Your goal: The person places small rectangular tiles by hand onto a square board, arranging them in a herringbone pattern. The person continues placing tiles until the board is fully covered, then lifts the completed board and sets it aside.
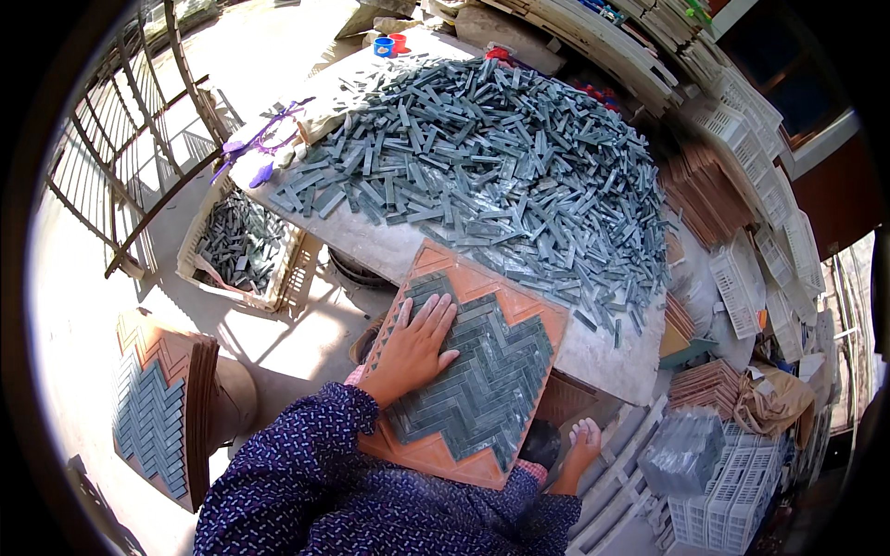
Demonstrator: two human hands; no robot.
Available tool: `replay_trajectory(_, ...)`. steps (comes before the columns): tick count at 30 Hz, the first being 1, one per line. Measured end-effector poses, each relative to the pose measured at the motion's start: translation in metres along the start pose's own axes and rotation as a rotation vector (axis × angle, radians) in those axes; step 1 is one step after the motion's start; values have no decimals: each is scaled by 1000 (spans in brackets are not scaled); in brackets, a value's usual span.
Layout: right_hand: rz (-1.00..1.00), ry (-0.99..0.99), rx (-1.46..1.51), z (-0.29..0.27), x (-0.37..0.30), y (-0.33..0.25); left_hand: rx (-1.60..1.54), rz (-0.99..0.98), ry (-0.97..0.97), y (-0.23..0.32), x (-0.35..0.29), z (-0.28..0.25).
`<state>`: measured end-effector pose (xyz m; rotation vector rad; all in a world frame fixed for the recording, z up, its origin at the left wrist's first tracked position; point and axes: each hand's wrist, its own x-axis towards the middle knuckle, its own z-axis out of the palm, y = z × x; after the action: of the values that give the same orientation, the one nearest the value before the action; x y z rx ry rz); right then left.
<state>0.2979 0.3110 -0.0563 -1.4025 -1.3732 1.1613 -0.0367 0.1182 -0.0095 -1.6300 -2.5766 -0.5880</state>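
Observation:
An orange tray [505, 482] rests partly on the near edge of the table, its lower end toward my body. Dark grey-green strip tiles [482, 371] fill its middle in a herringbone pattern with zigzag ends. My left hand [413, 352] lies flat on the tiles at the left, fingers spread. To the right of the tray, my right hand [581, 449] is apart from it, fingers loosely bent, nothing visible in it. Beyond the tray, a large heap of loose strip tiles [501, 157] covers much of the table [612, 361].
At left, a stack of orange trays [199, 417] carries a tiled tray on top. A cream crate [199, 246] of tiles stands on the floor near a metal railing [139, 157]. White crates [732, 491] and more tray stacks [705, 385] line the right side.

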Motion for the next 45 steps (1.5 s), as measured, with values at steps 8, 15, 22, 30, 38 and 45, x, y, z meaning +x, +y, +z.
replay_trajectory(8,-60,64,-172,-27,-35,51,16,69,-84,6,-17,-2)
replay_trajectory(15,-117,23,-265,-22,-30,48,-148,163,-209,4,-77,-17)
replay_trajectory(22,-104,12,-246,-27,-31,54,-600,-598,116,-60,-134,-46)
replay_trajectory(30,-133,5,-276,-23,-30,50,-874,-735,-209,-34,-144,-39)
replay_trajectory(38,-53,7,-216,-18,-35,41,-353,-535,-20,-8,-134,-42)
replay_trajectory(45,-20,-4,-209,-20,-31,46,-73,-102,-222,25,-109,-28)
